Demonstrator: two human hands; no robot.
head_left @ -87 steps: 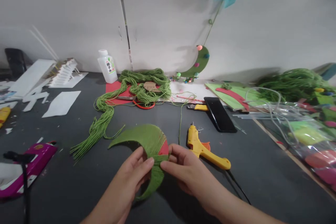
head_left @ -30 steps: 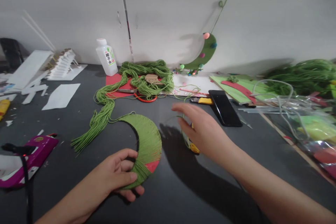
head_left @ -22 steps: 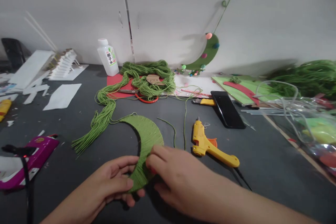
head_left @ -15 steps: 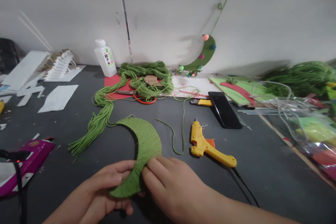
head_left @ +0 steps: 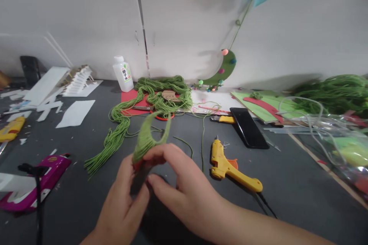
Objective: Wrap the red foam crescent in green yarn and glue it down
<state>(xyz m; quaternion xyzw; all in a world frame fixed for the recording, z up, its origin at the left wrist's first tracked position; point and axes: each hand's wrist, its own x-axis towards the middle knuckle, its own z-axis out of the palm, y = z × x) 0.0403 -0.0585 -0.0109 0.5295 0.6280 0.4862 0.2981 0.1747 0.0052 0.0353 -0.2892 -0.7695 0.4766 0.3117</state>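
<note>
A crescent wrapped in green yarn (head_left: 143, 141) is tipped up on edge between my hands, both its tips pointing away from me. My left hand (head_left: 123, 199) grips its near left side, fingers behind and thumb in front. A sliver of red shows beside those fingers. My right hand (head_left: 184, 183) curls over the near right side, its index finger against the wrapped edge and its thumb close to my left thumb. The right fingertips and the crescent's underside are partly hidden. To the right lies a yellow hot glue gun (head_left: 220, 160), apart from my hands.
Behind the crescent lies a skein of green yarn (head_left: 117, 122) with scissors (head_left: 140, 108). A phone (head_left: 248, 128) and a yellow cutter (head_left: 225, 119) lie right of it. A bottle (head_left: 123, 74) stands at the back. A decorated crescent (head_left: 227, 67) hangs against the white board.
The crescent has gone from lying nearly flat to being tipped up, tips pointing away. My right hand left it, reached near the glue gun, then came back. The view has tilted up again.
</note>
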